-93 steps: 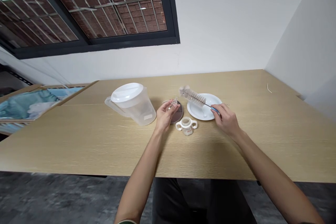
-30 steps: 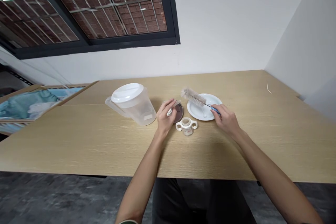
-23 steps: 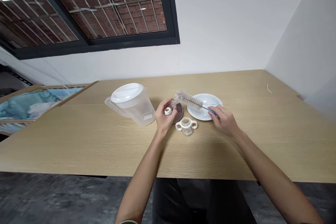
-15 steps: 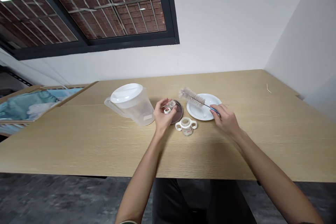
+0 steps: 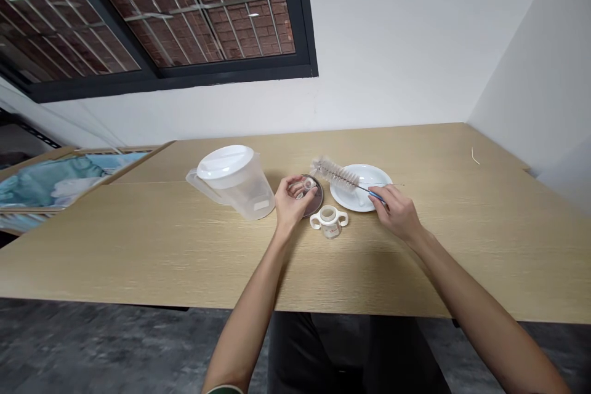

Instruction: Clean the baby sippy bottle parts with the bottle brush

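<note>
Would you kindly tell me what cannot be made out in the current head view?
All in the head view:
1. Full shape of the clear piece: partly covered by the left hand.
2. Handle end of the brush: hidden in the right hand.
3. Near left part of the dark disc: behind the left hand.
4. Print on the cup: too small to read.
5. Left sleeve: cut off by the bottom edge.
</note>
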### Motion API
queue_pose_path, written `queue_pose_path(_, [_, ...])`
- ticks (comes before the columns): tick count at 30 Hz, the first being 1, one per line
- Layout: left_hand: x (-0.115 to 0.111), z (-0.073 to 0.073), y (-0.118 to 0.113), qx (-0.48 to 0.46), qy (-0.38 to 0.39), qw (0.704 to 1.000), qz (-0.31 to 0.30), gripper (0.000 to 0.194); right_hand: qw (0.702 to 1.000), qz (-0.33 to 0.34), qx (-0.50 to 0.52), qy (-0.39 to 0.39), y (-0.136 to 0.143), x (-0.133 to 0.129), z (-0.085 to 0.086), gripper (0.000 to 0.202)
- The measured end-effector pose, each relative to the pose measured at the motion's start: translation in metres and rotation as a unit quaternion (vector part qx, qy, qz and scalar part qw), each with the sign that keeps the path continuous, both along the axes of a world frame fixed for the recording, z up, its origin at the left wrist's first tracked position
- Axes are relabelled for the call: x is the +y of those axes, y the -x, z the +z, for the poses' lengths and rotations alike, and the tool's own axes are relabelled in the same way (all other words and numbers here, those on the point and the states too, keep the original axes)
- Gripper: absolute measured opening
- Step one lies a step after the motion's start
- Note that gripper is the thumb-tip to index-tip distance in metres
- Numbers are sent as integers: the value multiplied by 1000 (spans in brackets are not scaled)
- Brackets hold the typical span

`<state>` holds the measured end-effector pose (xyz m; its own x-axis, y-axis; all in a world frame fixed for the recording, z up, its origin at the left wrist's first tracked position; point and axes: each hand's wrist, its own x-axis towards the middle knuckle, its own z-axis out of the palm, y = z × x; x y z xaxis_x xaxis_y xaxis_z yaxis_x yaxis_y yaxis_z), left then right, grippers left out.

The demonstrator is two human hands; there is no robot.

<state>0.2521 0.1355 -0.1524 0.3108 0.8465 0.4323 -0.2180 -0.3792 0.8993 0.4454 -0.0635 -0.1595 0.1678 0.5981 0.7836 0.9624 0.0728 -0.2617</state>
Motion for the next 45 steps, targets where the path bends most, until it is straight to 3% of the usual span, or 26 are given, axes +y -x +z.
queue_pose_path(9, [5, -4, -1, 16, -12, 1000, 18, 62, 999, -7, -40, 8, 0, 0, -1, 21])
queue_pose_path(14, [7, -5, -1, 10, -16, 1000, 20, 63, 995, -63, -72, 30, -4, 0, -3, 23])
queue_pose_path(17, [7, -4, -1, 15, -14, 1000, 23, 62, 996, -72, -58, 19, -6, 0, -3, 21])
queue_pose_path(23, [6, -2, -1, 22, -3, 999, 33, 59, 998, -21, -60, 19, -2, 0, -3, 22])
queue_pose_path(32, [10, -4, 1, 44, -36, 997, 48, 53, 997, -74, -14, 33, -7, 0, -4, 23])
queue_pose_path(40, [17, -8, 3, 26, -9, 998, -50, 63, 998, -55, 6, 4, -6, 1, -3, 22])
queue_pose_path(45, [16, -8, 2, -33, 129, 984, -123, 51, 999, -40, 8, -19, -6, 1, -2, 21])
